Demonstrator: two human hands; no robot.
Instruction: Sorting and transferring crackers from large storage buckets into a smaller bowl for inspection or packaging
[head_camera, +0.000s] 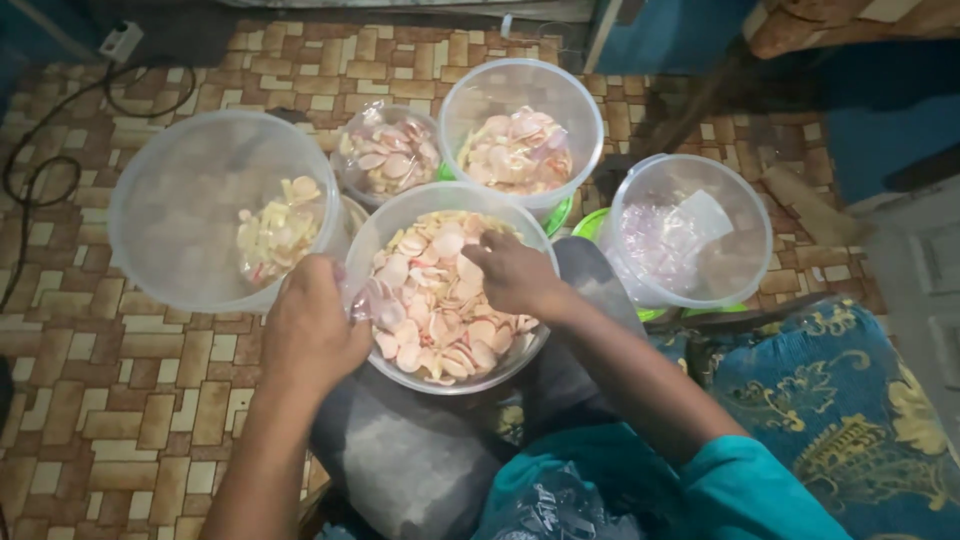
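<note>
A clear plastic tub (372, 245) full of pink-and-white round crackers (435, 300) rests on my lap. My left hand (310, 325) grips a thin clear plastic bag (372, 303) at the tub's left rim. My right hand (512, 272) reaches into the tub from the right, fingers closed on crackers near its middle top.
Around the tub stand a large clear tub with yellowish crackers (272, 235) at left, a filled bag of pink crackers (388, 155), a tub of pink crackers (518, 150) behind, and a tub with plastic bags (690, 235) at right. A black cable (40, 170) lies on the patterned floor.
</note>
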